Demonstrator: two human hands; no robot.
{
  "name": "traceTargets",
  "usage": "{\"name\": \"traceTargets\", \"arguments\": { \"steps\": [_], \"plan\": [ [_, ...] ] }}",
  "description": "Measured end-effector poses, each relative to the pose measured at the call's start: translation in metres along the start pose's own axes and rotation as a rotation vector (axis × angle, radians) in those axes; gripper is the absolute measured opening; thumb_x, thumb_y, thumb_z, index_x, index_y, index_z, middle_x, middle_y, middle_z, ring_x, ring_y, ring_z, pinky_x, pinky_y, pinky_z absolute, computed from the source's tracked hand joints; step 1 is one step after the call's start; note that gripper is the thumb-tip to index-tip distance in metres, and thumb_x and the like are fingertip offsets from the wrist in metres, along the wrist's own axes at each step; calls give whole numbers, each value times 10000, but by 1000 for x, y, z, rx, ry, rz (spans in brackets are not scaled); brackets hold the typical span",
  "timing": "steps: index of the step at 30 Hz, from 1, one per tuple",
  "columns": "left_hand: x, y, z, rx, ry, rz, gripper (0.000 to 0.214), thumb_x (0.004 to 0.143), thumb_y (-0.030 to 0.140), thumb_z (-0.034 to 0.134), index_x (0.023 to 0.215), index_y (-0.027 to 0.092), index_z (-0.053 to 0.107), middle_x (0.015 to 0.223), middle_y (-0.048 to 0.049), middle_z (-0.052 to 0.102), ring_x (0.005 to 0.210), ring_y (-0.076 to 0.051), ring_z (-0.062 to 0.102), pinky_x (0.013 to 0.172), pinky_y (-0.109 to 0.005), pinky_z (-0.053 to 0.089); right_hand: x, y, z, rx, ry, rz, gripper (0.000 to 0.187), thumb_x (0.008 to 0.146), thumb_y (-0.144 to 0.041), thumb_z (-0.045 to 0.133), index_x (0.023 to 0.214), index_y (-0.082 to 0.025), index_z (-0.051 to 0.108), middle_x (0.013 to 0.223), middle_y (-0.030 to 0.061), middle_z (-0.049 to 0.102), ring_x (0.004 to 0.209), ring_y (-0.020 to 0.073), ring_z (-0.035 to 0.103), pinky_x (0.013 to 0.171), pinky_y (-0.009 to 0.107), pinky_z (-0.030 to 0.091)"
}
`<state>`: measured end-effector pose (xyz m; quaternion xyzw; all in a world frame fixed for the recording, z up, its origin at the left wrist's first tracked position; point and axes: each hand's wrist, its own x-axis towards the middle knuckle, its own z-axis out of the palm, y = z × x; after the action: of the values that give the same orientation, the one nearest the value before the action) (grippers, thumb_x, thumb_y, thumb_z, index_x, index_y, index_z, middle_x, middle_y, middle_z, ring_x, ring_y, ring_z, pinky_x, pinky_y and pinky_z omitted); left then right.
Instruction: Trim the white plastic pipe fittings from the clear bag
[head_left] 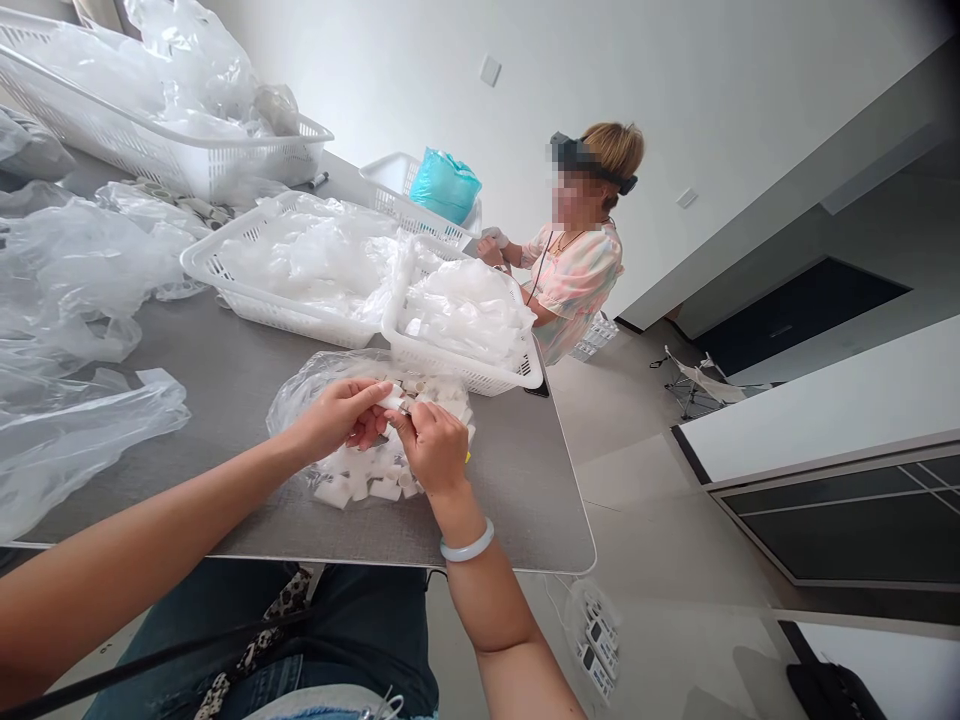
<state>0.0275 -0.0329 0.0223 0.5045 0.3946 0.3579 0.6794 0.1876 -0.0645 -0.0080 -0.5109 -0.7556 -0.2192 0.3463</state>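
Note:
Between thumb and fingers, my left hand (pixel 358 410) pinches a small white plastic piece (pixel 393 398). The fingers of my right hand (pixel 436 440) close on the other end of that piece, where a small dark part shows; its exact kind is too small to make out. Both hands are over a clear plastic bag (pixel 300 390) spread on the grey table. Many small white plastic pieces (pixel 386 488) lie on the bag, some of them short and tube-like. A bit of yellow peeks out beside my right hand.
White baskets (pixel 300 325) (pixel 465 370) of clear plastic bags stand behind my hands, with a larger basket (pixel 202 165) at back left. Loose plastic bags (pixel 82 400) cover the table's left. A person (pixel 577 270) works past the table's far end, near a turquoise bag (pixel 445 187).

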Motion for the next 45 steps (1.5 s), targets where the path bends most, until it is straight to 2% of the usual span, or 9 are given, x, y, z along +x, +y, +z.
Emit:
{"name": "traceTargets", "arguments": {
  "steps": [3,5,8,10,18,28,33,36,45],
  "plan": [
    [-1,2,-2,-64,-21,-28,405,844,451,661,1116,151,668,504,18,575,334,-94,429,335,-195,254,1,0,-1,-10,-14,33,599,1053,-527,246,615,-190,478,532,-24,496,493,88,462,520,225,270],
    [-1,4,-5,-80,-74,-20,453,855,424,645,1203,134,636,519,20,580,351,-96,437,351,-203,270,1,0,-2,-21,-26,53,607,1049,-543,231,620,-190,476,528,-25,492,490,87,462,513,220,273],
    [0,7,-10,-55,-195,22,419,854,369,634,1197,128,636,551,12,603,394,-105,488,375,-210,289,2,1,-4,-8,5,78,614,1050,-544,217,608,-192,457,499,-33,462,466,81,432,491,215,259],
    [0,8,-13,-8,-225,49,364,863,344,613,1161,137,648,565,7,616,412,-111,513,376,-217,279,3,2,-5,12,25,87,617,1045,-557,217,603,-194,448,494,-35,459,455,80,415,482,213,256],
    [-1,10,-9,40,-200,124,245,857,336,621,986,135,675,579,-5,625,410,-131,529,363,-251,286,1,5,-3,-31,-37,69,607,1047,-542,234,606,-197,467,511,-22,488,480,94,441,502,234,254],
    [1,8,-12,107,-179,145,244,865,317,605,1017,140,676,565,-5,635,441,-166,591,383,-258,399,0,6,-2,-16,-79,42,497,1038,-495,372,664,-194,500,566,-24,518,525,99,477,528,232,245],
    [0,9,-13,130,-184,180,299,862,331,613,1057,113,671,587,-18,651,459,-174,602,403,-263,444,0,5,-2,-11,-26,35,549,1050,-499,319,618,-195,470,529,-29,493,494,90,458,516,229,247],
    [0,9,-13,171,-183,181,320,866,343,621,1092,120,666,581,-21,662,466,-172,608,405,-251,444,0,6,-1,-23,-51,79,557,1033,-555,312,643,-195,482,550,-22,503,507,96,474,514,227,254],
    [1,9,-14,134,-178,173,266,857,296,622,1050,120,672,586,-22,671,459,-180,616,400,-259,457,0,6,-2,-15,-85,42,542,1041,-521,327,632,-199,476,543,-24,500,508,96,464,524,231,253]
  ]
}}
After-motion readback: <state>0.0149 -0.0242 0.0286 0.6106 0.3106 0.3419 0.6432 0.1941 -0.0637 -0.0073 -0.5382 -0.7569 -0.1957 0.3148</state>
